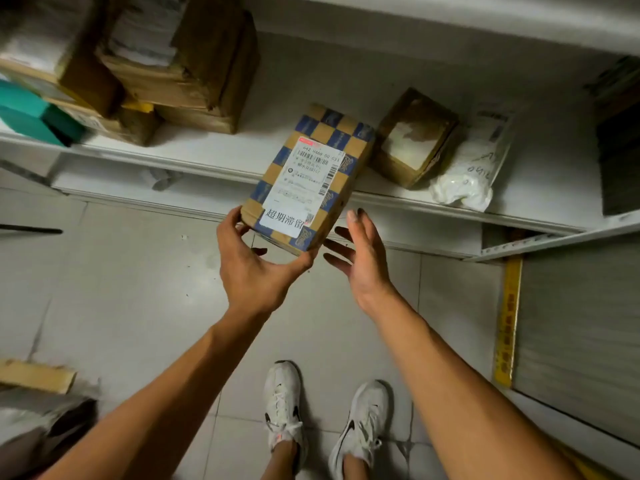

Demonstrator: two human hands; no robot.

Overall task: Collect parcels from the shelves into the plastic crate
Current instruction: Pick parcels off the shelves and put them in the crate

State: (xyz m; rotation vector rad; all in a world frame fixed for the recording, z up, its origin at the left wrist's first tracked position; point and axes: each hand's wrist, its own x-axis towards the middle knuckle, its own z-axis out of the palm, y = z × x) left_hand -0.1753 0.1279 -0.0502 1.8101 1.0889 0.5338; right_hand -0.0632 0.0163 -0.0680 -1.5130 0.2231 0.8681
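— What have you got hold of?

— My left hand (249, 265) grips the near end of a checkered cardboard parcel (308, 178), blue and tan squares with a white shipping label (304, 188) on its top face. My thumb lies on the left corner and my fingers (304, 263) curl under the bottom edge.

— And the right hand?

— My right hand (360, 258) is spread, fingers straight, just beside the parcel's near right corner and holding nothing. I cannot tell whether a fingertip touches the cardboard.

— Where does the parcel sit against the shelf?

— Its far end lies over the white shelf (540, 188); its near end sticks out past the shelf's front edge, over the tiled floor (138, 289), tilted.

— What crowds it?

— To its right, close by, a small brown box (415, 136) sits on the shelf, and beyond that a white plastic mailer bag (474, 168) hangs partly over the front lip. To the left, well apart, a stack of brown cartons (183, 67) stands next to a teal box (31, 112).

— Room below?

— Bare floor tiles lie between the shelf edge and my white sneakers (325, 417). A yellow strip (507, 323) runs along the floor on the right.
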